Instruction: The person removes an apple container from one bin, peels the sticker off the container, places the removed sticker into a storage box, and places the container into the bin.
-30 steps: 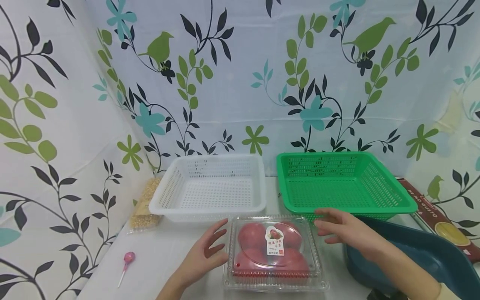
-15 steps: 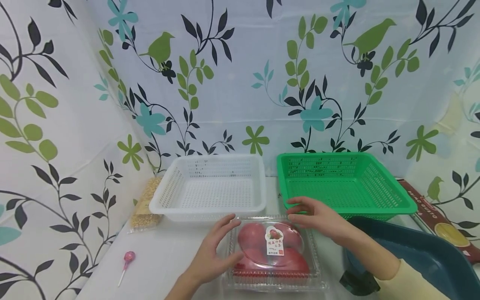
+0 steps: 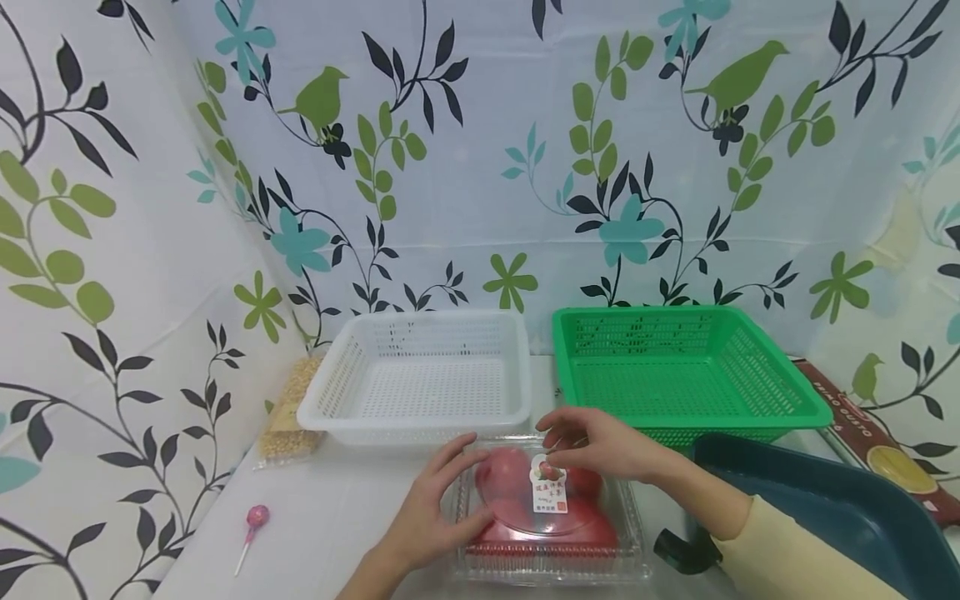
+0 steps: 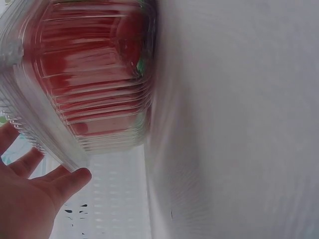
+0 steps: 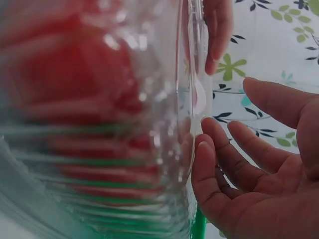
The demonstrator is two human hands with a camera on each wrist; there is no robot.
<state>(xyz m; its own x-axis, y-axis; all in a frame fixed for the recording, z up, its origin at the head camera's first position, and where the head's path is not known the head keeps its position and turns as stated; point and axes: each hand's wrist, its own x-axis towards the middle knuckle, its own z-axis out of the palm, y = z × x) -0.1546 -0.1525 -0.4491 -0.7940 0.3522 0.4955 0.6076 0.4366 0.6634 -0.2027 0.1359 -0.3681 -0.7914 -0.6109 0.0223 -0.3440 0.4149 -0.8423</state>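
A clear plastic clamshell box [image 3: 547,532] of round red fruit, with a white label [image 3: 550,496] on its lid, sits on the table before me. My left hand [image 3: 435,504] is at the box's left side, fingers and thumb spread. In the left wrist view the thumb [image 4: 75,181] lies at the lid's rim, and whether it presses there I cannot tell. Over the far right part of the lid is my right hand [image 3: 603,446], its fingers loosely bent. The right wrist view has its fingertips [image 5: 203,149] close to the lid; contact is unclear.
Behind the box stand a white basket [image 3: 442,429] and a green basket [image 3: 697,417]. A dark blue tray [image 3: 817,500] and a brown package [image 3: 892,467] are at the right. A bag of pale grains [image 3: 288,417] and a pink lollipop [image 3: 257,518] lie left.
My right hand has moved left from beside the box to over its lid. My left hand has shifted slightly right, up to the box's left edge. The box has stayed about where it was.
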